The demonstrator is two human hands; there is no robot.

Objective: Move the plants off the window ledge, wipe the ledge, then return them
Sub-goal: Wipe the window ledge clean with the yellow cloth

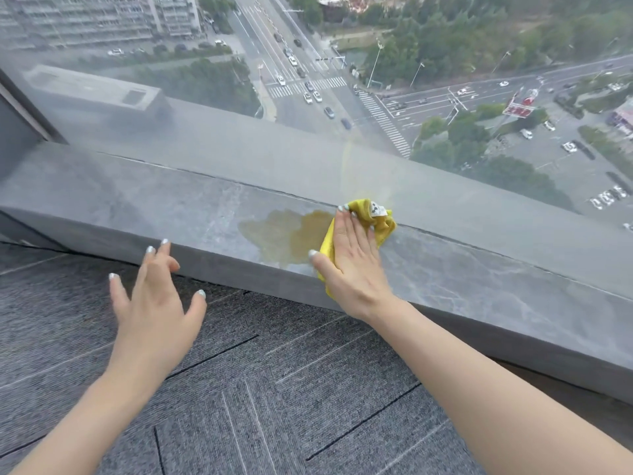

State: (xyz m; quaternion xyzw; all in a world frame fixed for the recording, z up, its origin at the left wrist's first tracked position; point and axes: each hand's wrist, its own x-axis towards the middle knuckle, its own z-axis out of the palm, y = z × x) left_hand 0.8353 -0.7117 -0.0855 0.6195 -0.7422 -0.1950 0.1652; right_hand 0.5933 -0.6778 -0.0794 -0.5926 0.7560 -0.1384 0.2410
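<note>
- Both forearms are bare from the lower edge of the view up to the wrists; no sleeve, cuff or glove shows on either.
- The left hand (156,303) has longish nails with a pale, silvery, glossy polish, seen on the thumb and the fingers.
- The right hand (352,265) wears the same pale polish, seen on the thumb nail and two fingertips.
- No ring, watch or bracelet shows on the fingers and wrists in view.
</note>
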